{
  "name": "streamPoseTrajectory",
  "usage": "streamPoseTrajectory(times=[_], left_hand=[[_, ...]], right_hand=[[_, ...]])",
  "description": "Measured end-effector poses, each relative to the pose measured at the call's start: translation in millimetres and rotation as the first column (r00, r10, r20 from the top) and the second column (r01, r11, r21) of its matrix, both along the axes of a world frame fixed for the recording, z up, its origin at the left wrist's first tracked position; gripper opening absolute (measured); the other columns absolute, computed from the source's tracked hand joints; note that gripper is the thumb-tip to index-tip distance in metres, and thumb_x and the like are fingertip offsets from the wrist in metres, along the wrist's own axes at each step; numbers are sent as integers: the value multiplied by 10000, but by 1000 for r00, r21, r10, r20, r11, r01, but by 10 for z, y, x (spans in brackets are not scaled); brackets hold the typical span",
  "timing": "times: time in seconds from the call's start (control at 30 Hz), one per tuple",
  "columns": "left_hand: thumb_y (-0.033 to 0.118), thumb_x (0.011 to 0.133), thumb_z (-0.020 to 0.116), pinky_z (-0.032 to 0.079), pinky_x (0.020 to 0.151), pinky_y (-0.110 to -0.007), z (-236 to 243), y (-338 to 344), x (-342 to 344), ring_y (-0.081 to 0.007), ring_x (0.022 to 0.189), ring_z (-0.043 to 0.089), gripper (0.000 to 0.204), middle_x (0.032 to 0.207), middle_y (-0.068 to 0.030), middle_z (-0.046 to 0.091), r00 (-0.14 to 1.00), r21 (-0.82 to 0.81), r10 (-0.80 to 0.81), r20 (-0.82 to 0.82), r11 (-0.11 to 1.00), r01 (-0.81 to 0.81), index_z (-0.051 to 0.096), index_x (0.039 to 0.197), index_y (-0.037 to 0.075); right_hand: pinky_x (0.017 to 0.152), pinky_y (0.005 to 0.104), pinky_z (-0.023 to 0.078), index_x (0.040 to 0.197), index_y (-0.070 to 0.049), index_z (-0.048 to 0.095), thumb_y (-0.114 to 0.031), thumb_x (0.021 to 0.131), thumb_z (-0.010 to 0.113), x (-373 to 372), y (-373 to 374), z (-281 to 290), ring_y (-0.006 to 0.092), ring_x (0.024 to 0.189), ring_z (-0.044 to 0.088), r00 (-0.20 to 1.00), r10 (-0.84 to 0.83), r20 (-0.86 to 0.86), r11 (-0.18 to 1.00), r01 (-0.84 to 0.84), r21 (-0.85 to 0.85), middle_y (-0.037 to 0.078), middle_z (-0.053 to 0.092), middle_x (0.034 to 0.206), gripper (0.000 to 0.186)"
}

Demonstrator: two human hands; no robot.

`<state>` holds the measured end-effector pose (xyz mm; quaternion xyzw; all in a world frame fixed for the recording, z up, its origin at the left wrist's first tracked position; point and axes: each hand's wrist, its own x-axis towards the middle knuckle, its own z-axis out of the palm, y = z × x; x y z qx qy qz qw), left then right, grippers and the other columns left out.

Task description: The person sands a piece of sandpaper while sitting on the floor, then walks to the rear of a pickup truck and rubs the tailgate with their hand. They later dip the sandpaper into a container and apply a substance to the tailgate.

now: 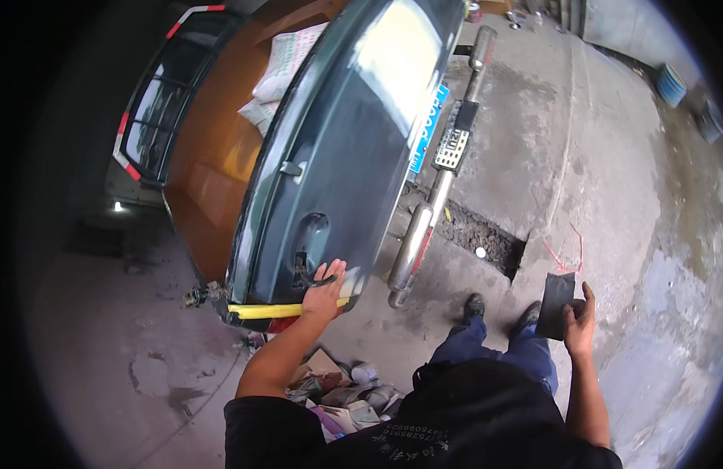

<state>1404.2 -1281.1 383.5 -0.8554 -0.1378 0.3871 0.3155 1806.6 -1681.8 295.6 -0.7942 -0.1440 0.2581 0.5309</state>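
Note:
My left hand (324, 290) rests with its fingers extended on the dark green tailgate (338, 180) of a pickup, just beside the recessed handle (312, 234). The tailgate has pale patches, and yellow tape (258, 311) runs along its lower corner. At the lower right, my right hand (580, 320) grips a dark grey rectangular sheet or pad (557, 301) by its side, away from the vehicle.
The orange-brown bed (207, 195) holds white sacks (285, 59). A chrome bumper bar (412, 254) lies alongside the tailgate, above a rubble-filled pit (494, 244). A pile of scraps (353, 410) lies below; a blue bucket (671, 86) stands right.

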Motion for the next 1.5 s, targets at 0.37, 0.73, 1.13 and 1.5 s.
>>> streamPoseTrajectory(times=[0.37, 0.73, 1.13, 1.5], left_hand=[[516, 991, 343, 20, 1193, -514, -1040, 167, 541, -332, 1491, 42, 756, 1611, -145, 119, 846, -48, -274, -458, 958, 284, 192, 1518, -5], [566, 976, 337, 1, 1186, -531, -1567, 228, 401, -339, 1490, 45, 803, 1610, -145, 123, 745, -106, -282, -605, 955, 276, 171, 1524, 3], [547, 978, 358, -18, 1179, -540, -1331, 36, 590, -410, 1476, -9, 805, 1620, -144, 42, 832, 110, -114, -543, 973, 205, 127, 1532, 11], [576, 953, 390, -48, 1161, -583, -1159, 337, 1333, -372, 1486, -53, 823, 1626, -124, 11, 855, 181, -24, -517, 974, 137, 135, 1544, 63]], right_hand=[[717, 265, 459, 1467, -30, 317, 36, 872, 550, -802, -135, -255, 114, 750, 525, 948, -308, -83, 950, 303, -71, 54, 574, 846, 643], [690, 235, 441, 1471, -30, 315, 52, 876, 539, -1423, -420, -383, 92, 750, 509, 843, -511, -166, 859, 493, -138, 37, 561, 858, 641], [706, 222, 419, 1489, -43, 292, 47, 882, 530, -1313, -614, -386, 81, 769, 494, 841, -496, -216, 868, 488, -93, 18, 538, 853, 658], [680, 232, 424, 1475, -47, 321, 60, 868, 536, -1007, -1115, -522, 87, 734, 484, 792, -578, -200, 816, 569, -102, 15, 523, 814, 652]])
